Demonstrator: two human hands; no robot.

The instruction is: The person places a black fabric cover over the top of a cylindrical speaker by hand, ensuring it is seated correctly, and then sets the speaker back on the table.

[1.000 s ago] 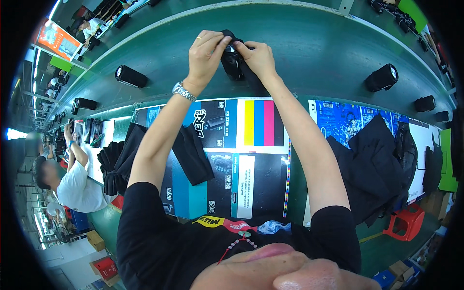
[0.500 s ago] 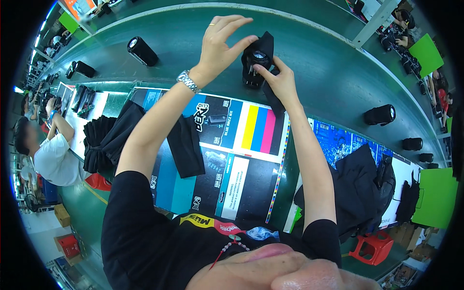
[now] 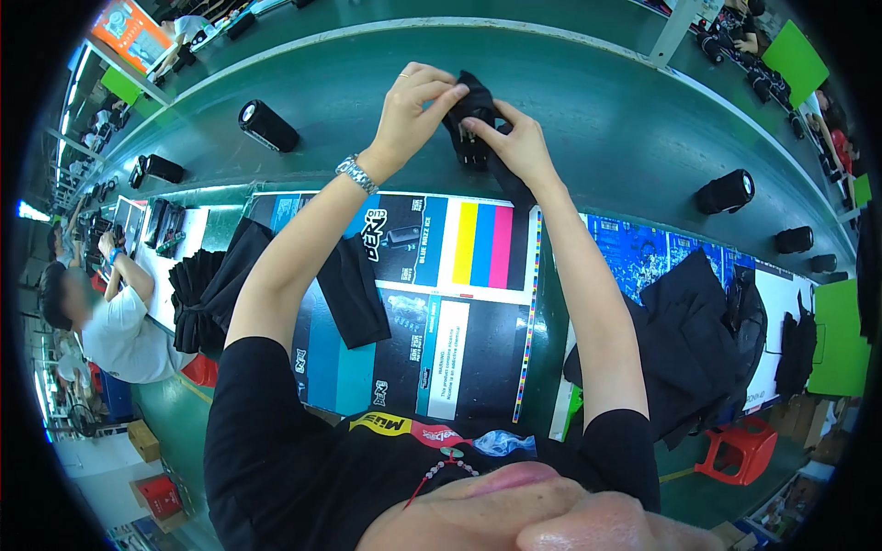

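A black cylindrical speaker stands on the green work surface in front of me, partly covered by a dark cloth piece. My left hand, with a watch at its wrist, pinches the top edge of the cloth between thumb and fingers. My right hand grips the speaker from the right side, thumb across its front and fingers behind. A loose end of the cloth hangs below the right hand. The cloth hides most of the speaker's upper face.
A printed sheet covers the bench before me. Black cloth piles lie left and right. More speakers stand at left and right. A co-worker sits at left; a red stool stands at lower right.
My left hand was raised with fingers spread above the speaker; it has come down and pinched the cloth. The cloth now covers the round speaker face that showed before.
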